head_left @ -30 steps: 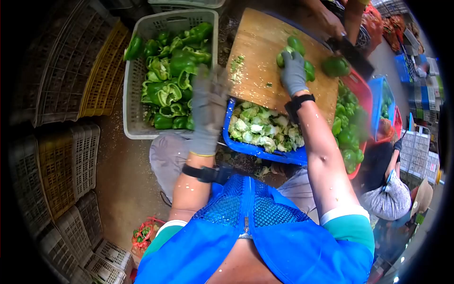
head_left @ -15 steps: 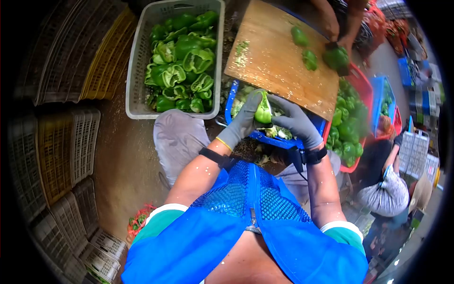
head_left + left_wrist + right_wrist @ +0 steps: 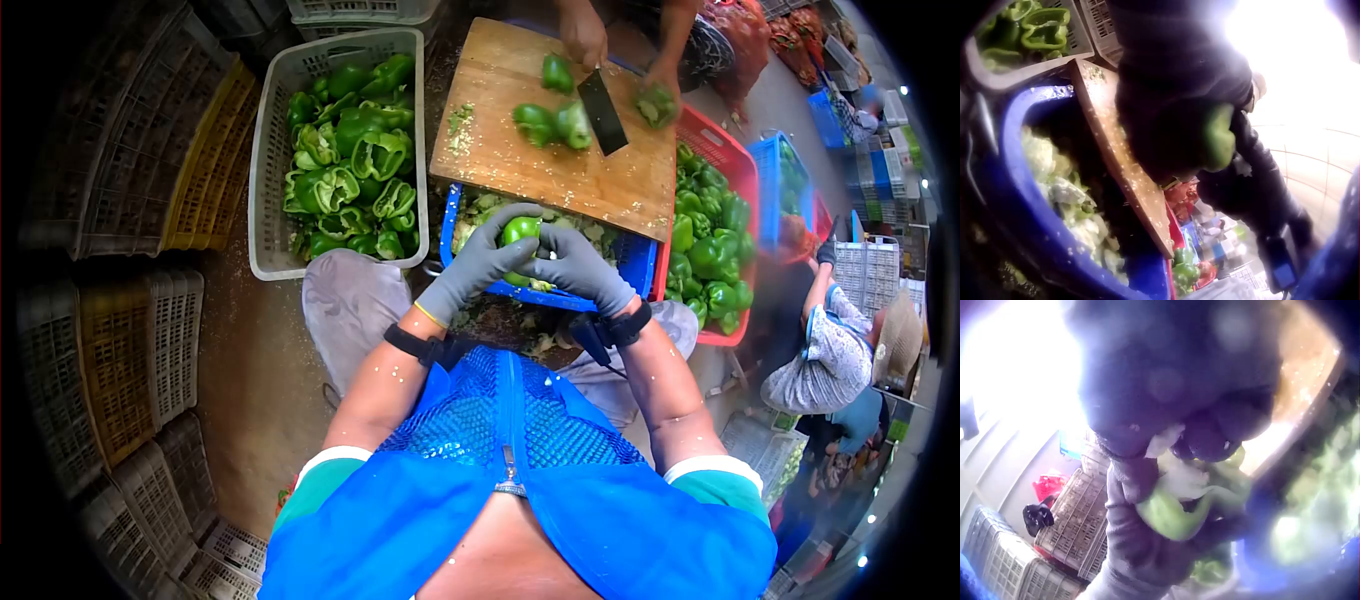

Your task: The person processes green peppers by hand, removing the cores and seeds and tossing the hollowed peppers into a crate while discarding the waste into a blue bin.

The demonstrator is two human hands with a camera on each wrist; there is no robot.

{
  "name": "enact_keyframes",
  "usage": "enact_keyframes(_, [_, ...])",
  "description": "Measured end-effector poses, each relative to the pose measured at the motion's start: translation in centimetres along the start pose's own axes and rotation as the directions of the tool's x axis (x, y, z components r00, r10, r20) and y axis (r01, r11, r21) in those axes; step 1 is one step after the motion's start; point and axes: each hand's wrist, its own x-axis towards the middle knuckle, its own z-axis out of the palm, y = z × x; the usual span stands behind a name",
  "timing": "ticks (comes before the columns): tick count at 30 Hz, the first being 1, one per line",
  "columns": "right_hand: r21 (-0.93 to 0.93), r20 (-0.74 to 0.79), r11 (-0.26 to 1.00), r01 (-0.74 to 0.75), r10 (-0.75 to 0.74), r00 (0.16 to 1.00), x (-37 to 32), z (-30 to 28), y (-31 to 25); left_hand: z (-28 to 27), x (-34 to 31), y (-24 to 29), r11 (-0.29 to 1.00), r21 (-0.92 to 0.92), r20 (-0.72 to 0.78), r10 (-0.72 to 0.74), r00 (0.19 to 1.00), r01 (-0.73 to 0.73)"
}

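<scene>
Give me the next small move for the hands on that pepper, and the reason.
Probably have the right hand ease the pale core out while the left hand steadies the green pepper. The pepper looks opened, pale matter shows at the right fingers, and the blue tub beneath holds similar pale scraps.

One board (image 3: 500, 100), one cleaver (image 3: 603, 114), one blue tub (image 3: 640, 260) — three peppers (image 3: 557, 74), whole or cut, on board.

The wooden board (image 3: 495, 75) bears green peppers (image 3: 535, 124) and seeds (image 3: 460, 120).
</scene>
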Motion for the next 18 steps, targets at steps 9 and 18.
enact_keyframes(9, [-0.179,-0.361,0.973,0.148,-0.205,0.910,-1.3,2.0,-3.4,3.0,-0.5,5.4,0.696,0.615,-0.255,0.620,0.742,-0.370])
enact_keyframes(18, [-0.651,-0.481,0.730,0.207,-0.608,0.631,1.8,1.6,-2.0,1.7,-6.3,14.0,0.715,0.566,-0.396,0.673,0.625,-0.411])
